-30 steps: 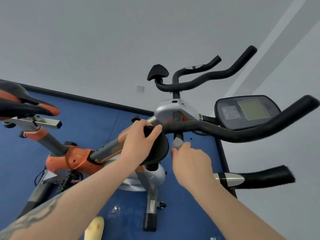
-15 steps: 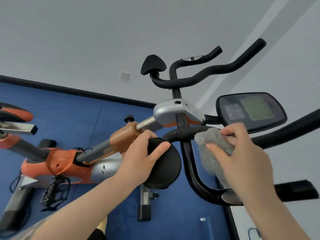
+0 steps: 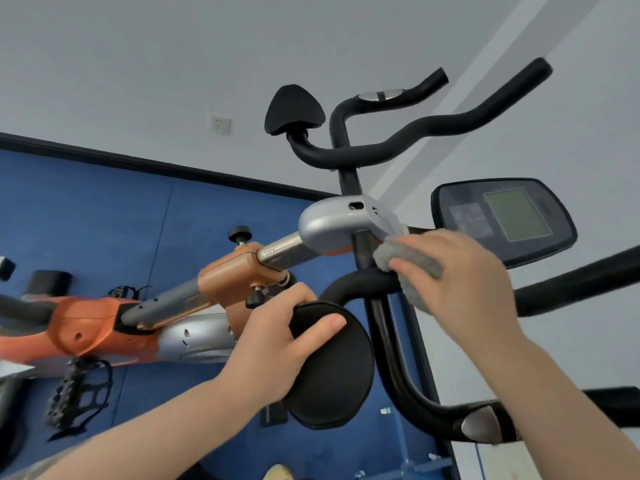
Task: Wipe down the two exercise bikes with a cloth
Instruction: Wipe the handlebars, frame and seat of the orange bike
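1. The left hand (image 3: 277,344) grips the round black elbow pad (image 3: 332,368) of the near exercise bike (image 3: 221,282), with the thumb across the top of the pad.
2. The right hand (image 3: 460,282) holds the grey cloth (image 3: 412,268), fingers curled around it, and presses it on the black handlebar (image 3: 360,284) just beside the centre post.
3. The bike console (image 3: 505,220) is above the right hand.
4. The bike has an orange frame and stands on the blue floor (image 3: 104,220).
5. Behind it, a second handlebar (image 3: 408,143) with a black pad rises against the grey wall (image 3: 173,64).
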Tool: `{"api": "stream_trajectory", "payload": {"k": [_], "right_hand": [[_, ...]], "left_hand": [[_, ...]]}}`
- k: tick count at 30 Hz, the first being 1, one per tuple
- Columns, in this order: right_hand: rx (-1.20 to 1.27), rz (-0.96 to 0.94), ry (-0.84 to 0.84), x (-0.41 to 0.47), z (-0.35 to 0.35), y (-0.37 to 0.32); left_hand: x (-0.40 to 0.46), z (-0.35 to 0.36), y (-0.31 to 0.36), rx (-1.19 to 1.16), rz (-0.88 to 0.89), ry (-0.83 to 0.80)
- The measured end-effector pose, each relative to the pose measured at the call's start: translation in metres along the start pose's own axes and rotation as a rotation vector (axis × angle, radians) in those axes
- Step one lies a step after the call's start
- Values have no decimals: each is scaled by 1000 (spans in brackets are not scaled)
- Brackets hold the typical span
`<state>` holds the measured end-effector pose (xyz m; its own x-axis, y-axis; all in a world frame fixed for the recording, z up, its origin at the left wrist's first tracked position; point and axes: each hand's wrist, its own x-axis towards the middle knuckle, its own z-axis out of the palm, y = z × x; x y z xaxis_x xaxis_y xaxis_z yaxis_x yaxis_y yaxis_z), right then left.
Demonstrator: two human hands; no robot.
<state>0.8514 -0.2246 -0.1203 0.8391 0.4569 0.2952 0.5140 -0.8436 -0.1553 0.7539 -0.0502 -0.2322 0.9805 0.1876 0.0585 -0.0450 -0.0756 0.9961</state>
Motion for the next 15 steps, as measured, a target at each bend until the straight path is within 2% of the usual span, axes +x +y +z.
{"api": "stream_trajectory", "payload": {"k": [2, 6, 10, 13, 15], "right_hand": [[77, 38, 39, -7, 8, -11], [258, -131, -133, -10, 19, -29], [199, -50, -54, 1, 10, -17], [184, -230, -220, -5, 20, -37], [108, -284, -334, 12, 14, -30]], "left_hand": [[-1, 2, 0, -17, -12, 18], [-1, 3, 0, -44, -36, 75], [-3, 4, 1, -19, -66, 142], [-5, 5, 2, -26, -39, 220], [-7, 5, 3, -25, -15, 258]]}}
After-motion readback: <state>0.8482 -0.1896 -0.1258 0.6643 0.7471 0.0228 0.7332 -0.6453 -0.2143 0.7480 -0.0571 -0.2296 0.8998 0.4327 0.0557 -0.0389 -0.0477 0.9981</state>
